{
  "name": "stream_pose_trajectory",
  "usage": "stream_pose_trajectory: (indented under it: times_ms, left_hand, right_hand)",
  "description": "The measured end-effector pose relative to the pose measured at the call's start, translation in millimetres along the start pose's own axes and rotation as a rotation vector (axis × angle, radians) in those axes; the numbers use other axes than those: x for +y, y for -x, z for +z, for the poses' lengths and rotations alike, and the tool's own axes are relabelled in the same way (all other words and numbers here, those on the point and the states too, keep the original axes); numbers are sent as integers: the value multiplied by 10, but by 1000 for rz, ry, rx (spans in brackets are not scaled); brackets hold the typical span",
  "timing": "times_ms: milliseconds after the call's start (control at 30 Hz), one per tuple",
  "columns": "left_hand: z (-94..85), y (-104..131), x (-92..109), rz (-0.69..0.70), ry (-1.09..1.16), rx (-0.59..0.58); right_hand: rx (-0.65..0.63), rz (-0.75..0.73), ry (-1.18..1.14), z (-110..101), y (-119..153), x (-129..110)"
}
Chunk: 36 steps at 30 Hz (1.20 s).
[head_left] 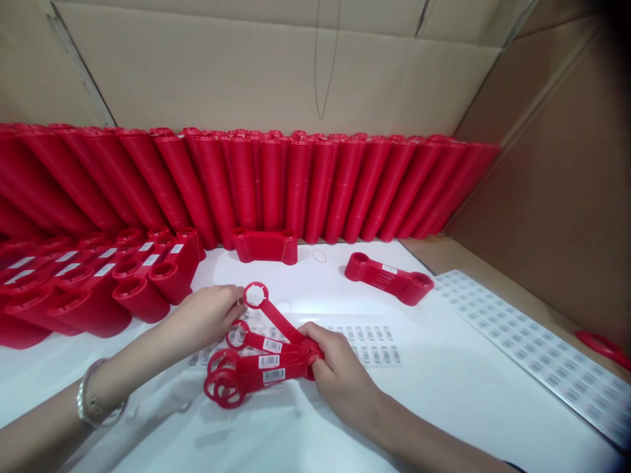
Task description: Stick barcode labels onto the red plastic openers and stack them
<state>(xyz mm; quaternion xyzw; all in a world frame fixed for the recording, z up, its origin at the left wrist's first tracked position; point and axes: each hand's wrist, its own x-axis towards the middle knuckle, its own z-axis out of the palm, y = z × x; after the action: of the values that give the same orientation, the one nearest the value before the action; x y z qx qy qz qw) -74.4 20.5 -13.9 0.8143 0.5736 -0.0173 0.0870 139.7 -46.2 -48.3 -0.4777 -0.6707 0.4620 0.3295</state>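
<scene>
My right hand (pixel 340 368) is closed around one end of several flat red plastic pieces with ring ends (pixel 283 361), held fanned out above the table. White barcode labels show on some of them; the uppermost piece (pixel 280 320) shows none. My left hand (pixel 211 315) is at the far ring of that uppermost piece, its fingers curled together. Whether they pinch the ring or a small label is hidden. Under the held pieces lies a sheet of barcode labels (pixel 379 355), partly covered by hands and pieces.
Tall stacks of red pieces (pixel 271 187) line the back cardboard wall (pixel 246 72). Labelled stacks (pixel 133 295) crowd the left. Two short bundles (pixel 266 246) (pixel 389 279) lie beyond my hands, near a rubber band (pixel 319 256). Another label sheet (pixel 532 341) lies right.
</scene>
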Motion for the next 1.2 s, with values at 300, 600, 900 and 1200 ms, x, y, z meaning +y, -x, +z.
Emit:
stream_pose_trajectory:
  times_ms: [300, 600, 900, 1200]
  left_hand:
    - [53, -18, -51, 33, 86, -29]
    - [-356, 87, 19, 105, 526, 23]
    - [-155, 183, 468, 20, 780, -130]
    - [-122, 160, 486, -9, 844, -109]
  right_hand:
    - [-19, 58, 34, -19, -9, 21]
    - [10, 77, 3, -22, -20, 49]
    - [19, -4, -21, 3, 10, -15]
    - [33, -23, 1, -14, 24, -25]
